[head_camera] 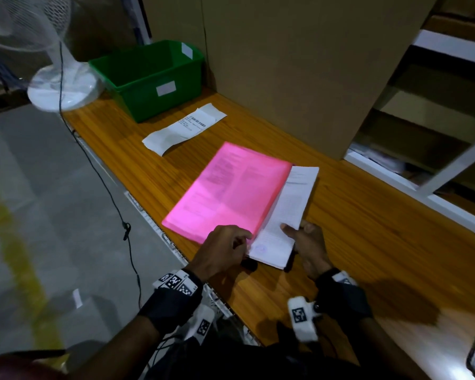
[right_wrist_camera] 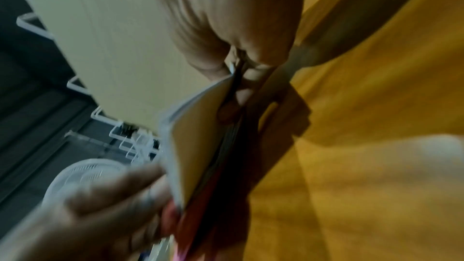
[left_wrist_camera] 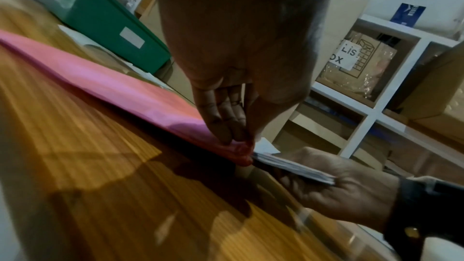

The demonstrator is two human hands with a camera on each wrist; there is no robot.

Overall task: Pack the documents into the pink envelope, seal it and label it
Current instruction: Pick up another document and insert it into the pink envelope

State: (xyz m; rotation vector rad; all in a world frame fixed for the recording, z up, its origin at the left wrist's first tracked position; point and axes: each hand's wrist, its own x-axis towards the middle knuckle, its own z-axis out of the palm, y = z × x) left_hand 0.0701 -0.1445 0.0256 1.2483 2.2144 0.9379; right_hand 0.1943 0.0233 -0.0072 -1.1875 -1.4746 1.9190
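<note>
A pink envelope (head_camera: 228,187) lies flat on the wooden table (head_camera: 368,242), its open edge facing right. A stack of white documents (head_camera: 288,212) sticks partway out of that edge. My left hand (head_camera: 225,250) pinches the envelope's near right corner (left_wrist_camera: 238,146). My right hand (head_camera: 305,239) grips the near end of the documents (left_wrist_camera: 296,166), thumb on top and fingers underneath. In the right wrist view the paper stack (right_wrist_camera: 195,146) meets the pink edge (right_wrist_camera: 198,205). A long white label strip (head_camera: 184,127) lies beyond the envelope.
A green bin (head_camera: 151,78) stands at the back left, a white fan (head_camera: 58,78) beside it with a cable (head_camera: 104,187) hanging over the table's edge. A tall cardboard box (head_camera: 299,64) and white shelving (head_camera: 436,133) close off the back and right.
</note>
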